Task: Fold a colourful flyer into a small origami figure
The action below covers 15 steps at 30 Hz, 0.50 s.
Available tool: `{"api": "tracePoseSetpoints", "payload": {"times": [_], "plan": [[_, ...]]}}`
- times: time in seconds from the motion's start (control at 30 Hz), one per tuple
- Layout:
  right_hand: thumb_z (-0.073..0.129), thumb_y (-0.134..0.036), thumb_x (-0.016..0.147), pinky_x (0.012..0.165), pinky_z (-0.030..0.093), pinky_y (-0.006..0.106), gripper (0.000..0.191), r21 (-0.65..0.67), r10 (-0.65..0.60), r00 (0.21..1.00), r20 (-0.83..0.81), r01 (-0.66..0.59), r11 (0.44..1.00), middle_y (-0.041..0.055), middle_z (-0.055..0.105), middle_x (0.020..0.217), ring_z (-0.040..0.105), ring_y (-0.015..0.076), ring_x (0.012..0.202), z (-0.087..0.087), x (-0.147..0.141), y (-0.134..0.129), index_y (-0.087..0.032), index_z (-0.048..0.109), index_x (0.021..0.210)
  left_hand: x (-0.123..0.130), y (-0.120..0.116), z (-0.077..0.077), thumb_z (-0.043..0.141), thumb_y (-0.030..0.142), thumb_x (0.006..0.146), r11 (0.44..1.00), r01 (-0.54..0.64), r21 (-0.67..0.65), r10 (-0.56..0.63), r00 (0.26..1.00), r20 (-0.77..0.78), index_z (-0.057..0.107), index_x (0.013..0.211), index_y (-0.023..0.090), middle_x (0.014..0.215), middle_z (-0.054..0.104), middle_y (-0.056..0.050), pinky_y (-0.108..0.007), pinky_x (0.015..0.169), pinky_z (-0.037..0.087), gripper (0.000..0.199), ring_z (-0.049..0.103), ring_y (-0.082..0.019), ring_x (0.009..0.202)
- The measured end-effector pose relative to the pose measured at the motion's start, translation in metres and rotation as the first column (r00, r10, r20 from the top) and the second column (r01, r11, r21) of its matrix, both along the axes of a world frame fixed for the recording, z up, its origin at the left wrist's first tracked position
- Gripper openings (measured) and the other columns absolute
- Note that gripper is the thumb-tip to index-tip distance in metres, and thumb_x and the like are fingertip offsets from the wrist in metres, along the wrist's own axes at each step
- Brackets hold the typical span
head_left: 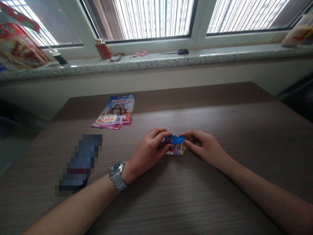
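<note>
Between my hands, near the middle of the table, is a small folded flyer, blue on its upper flap and multicoloured below. My left hand, with a metal watch on its wrist, pinches the flyer's left side between thumb and fingers. At the right edge, the fingertips and thumb of my right hand close on the paper. Further back to the left lies a stack of similar colourful flyers, slightly fanned out.
A pixelated phone-like object lies left of my left forearm on the brown wooden table. Along the stone windowsill are a red lighter-like item, pink pieces, a black-handled tool and a red food package.
</note>
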State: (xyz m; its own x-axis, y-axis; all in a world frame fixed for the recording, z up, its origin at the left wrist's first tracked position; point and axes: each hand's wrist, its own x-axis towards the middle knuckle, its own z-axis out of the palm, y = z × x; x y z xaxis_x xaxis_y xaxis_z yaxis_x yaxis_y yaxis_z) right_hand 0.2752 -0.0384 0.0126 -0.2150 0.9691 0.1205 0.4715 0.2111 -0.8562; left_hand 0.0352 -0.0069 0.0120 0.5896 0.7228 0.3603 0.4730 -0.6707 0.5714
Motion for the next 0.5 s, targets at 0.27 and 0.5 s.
{"api": "tracePoseSetpoints", "payload": {"times": [0.27,0.5], "plan": [[0.062,-0.035,0.095,0.068,0.053,0.032,0.023,0.032,0.010,1.000,0.026,-0.011,0.999,0.0033,0.070,0.088,0.064,0.0191,0.074,-0.0078,0.0012,0.0022,-0.024,0.070,0.114,-0.0004,-0.0003,0.0001,0.069,0.025,0.093,1.000,-0.018,-0.007,0.018,0.996,-0.093,0.064,0.116,0.021,0.112,0.065,-0.007,-0.038,0.093,0.050,0.024,0.060,-0.023,0.104],[0.065,-0.032,0.095,0.071,0.053,0.032,0.028,0.176,-0.020,0.994,0.112,0.000,0.984,0.0056,0.063,0.100,0.063,0.0188,0.078,-0.0049,-0.0010,0.0006,-0.024,0.065,0.122,-0.0006,-0.0009,0.0031,0.067,0.031,0.094,0.997,-0.075,0.009,0.075,0.981,-0.178,0.066,0.107,0.020,0.104,0.066,-0.007,-0.038,0.087,0.047,0.017,0.059,-0.024,0.097]]}}
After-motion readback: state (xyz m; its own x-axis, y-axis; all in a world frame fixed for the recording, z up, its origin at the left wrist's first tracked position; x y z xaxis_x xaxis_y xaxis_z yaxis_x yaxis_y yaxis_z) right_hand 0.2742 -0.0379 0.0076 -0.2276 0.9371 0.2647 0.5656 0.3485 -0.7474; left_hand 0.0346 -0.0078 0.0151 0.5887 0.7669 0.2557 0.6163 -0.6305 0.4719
